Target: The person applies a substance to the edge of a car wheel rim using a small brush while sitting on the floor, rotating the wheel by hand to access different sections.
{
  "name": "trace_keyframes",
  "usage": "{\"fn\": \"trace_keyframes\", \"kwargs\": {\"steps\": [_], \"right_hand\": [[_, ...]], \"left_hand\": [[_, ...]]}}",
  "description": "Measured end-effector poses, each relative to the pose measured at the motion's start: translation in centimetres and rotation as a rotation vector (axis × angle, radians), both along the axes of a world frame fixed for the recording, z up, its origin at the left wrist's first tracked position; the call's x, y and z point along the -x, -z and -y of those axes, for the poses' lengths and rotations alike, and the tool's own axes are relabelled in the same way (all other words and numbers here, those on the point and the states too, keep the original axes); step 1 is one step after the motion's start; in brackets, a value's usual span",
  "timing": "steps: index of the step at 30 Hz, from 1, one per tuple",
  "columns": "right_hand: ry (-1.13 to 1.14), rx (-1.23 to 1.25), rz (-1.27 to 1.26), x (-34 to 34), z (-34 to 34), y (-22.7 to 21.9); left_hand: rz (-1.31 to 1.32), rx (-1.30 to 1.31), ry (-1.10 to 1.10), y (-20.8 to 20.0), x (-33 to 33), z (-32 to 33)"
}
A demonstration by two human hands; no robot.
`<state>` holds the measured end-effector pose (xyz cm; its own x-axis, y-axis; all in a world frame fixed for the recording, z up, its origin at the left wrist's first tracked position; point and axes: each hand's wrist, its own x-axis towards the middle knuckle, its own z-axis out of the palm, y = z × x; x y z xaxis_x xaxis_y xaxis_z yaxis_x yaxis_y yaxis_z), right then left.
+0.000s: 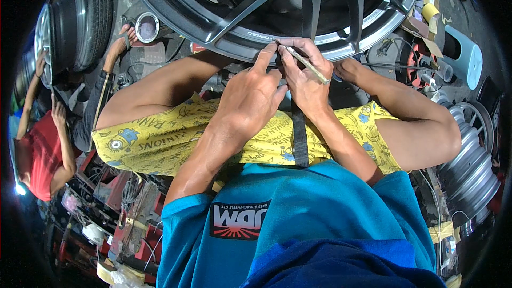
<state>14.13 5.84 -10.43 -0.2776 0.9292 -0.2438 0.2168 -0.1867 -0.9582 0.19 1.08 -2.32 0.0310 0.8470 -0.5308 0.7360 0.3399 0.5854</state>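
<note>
A grey multi-spoke wheel rim stands before me, its lower lip close to my hands. My right hand pinches a slim, pale pen-like tool; its tip end points toward the rim's lip beside some raised lettering. I cannot make out whether it is a brush or a pen. My left hand is beside it, index finger stretched out to the lip near the tool's tip. Its other fingers are partly curled and hold nothing visible.
At the left a person in a red top has hands by a tyre-fitted wheel. A round container sits nearby. On the right are a light-blue plastic stool, cardboard and silver rims.
</note>
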Motion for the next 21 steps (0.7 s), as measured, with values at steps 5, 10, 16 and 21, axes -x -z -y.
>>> {"fn": "trace_keyframes", "kwargs": {"steps": [5, 10, 16, 21], "right_hand": [[-0.004, 0.006, -0.018, 0.1, -0.1, -0.3], [0.030, 0.045, -0.023, 0.5, -0.1, -0.2], [0.076, 0.132, -0.041, 1.0, 0.0, 0.1], [0.085, 0.076, 0.009, 1.0, 0.1, 0.8]], "left_hand": [[0.005, 0.003, -0.008, 0.0, 0.0, 0.1], [0.006, 0.017, -0.021, -0.2, -0.1, -0.1], [0.008, -0.020, -0.012, 0.2, 0.0, 0.1], [0.015, -0.065, -0.023, 0.5, 0.0, 0.3]]}}
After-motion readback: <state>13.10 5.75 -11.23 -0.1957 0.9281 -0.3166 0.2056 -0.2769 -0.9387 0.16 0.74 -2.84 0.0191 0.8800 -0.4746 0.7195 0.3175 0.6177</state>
